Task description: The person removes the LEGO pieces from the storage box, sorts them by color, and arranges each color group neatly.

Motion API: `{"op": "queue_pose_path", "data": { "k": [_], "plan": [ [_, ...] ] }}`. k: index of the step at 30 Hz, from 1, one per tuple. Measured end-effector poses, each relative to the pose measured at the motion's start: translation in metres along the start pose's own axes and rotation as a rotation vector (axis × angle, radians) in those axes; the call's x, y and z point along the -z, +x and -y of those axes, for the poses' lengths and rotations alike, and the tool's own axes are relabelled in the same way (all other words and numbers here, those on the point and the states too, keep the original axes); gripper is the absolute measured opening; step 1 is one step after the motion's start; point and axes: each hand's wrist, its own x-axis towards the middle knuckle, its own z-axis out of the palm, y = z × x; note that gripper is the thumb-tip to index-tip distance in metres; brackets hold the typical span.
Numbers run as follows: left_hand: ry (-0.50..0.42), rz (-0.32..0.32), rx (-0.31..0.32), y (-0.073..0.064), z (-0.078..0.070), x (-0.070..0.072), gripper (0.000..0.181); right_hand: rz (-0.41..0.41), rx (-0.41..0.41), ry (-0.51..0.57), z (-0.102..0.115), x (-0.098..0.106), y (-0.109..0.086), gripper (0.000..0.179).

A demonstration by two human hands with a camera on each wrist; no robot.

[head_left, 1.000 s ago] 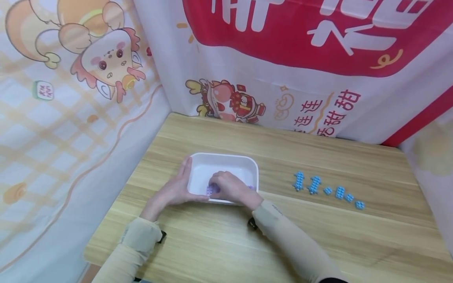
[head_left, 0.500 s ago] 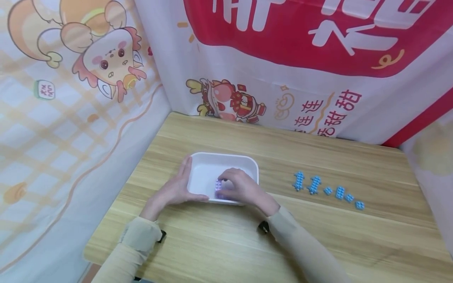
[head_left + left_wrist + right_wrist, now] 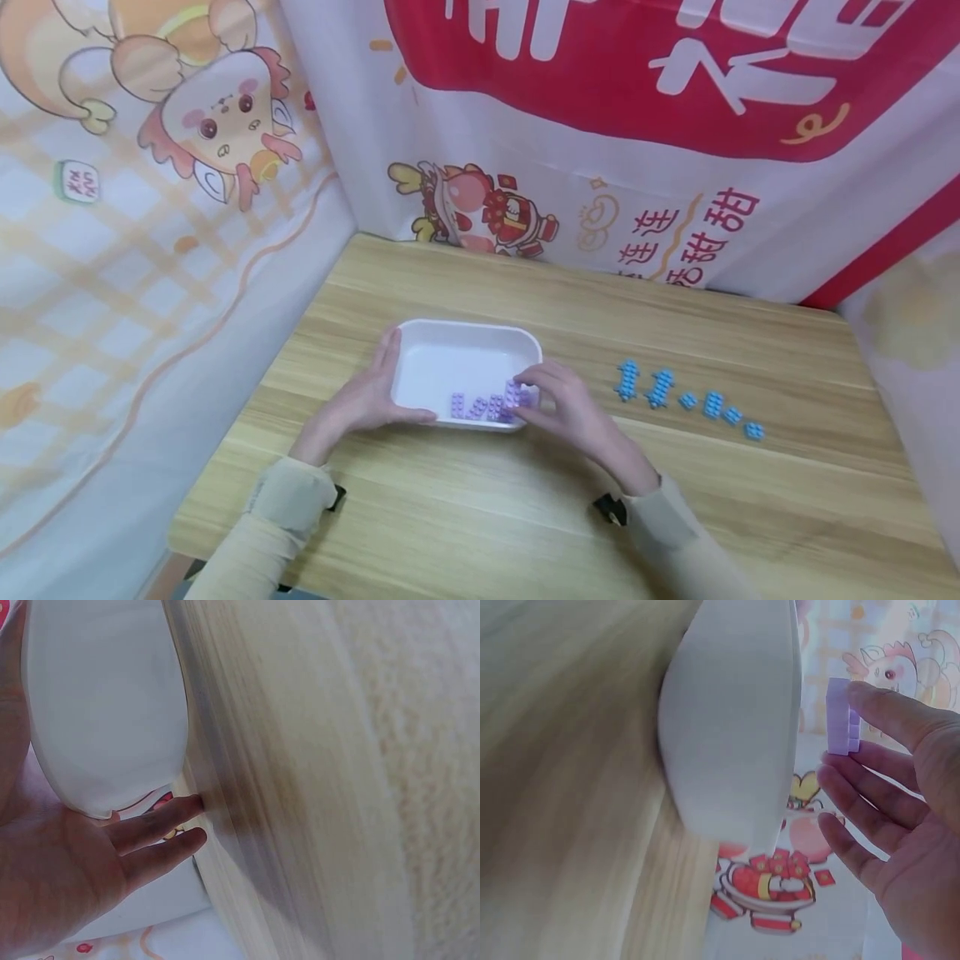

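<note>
In the head view a white plastic tray [image 3: 450, 362] stands on the table. My left hand [image 3: 369, 398] holds its left corner, the fingers along the end wall and the thumb along the near side. Two outstretched fingers [image 3: 161, 825] show past the tray's end in the left wrist view. With thumb and fingers my right hand [image 3: 573, 412] pinches a purple building brick [image 3: 838, 716] at the tray's right end, raised above the rim. Several more purple bricks [image 3: 457, 406] lie inside along the near wall, partly hidden by the right fingers.
To the right of the tray, several blue building bricks [image 3: 714, 405] lie in a slanting row on the wooden table [image 3: 465, 517]. Printed cloth hangs [image 3: 570, 142] behind the table and along its left side.
My right hand has moved right from the middle of the tray to its right end with the purple brick, uncovering other purple bricks. The left hand stays on the tray.
</note>
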Motion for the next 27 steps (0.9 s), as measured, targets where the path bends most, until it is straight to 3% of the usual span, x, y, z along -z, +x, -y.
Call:
{"op": "queue_pose_path", "data": {
  "k": [8, 19, 27],
  "plan": [
    [0.002, 0.006, -0.008, 0.004, -0.001, 0.001, 0.163, -0.044, -0.078, -0.054, -0.014, 0.020, -0.042, 0.043],
    [-0.004, 0.010, 0.018, 0.002, 0.000, -0.002, 0.163, 0.055, -0.328, -0.133, -0.041, 0.038, -0.091, 0.041],
    [0.003, 0.019, 0.015, 0.003, 0.001, -0.001, 0.164, 0.066, -0.425, -0.178, -0.051, 0.046, -0.111, 0.041]
  ]
}}
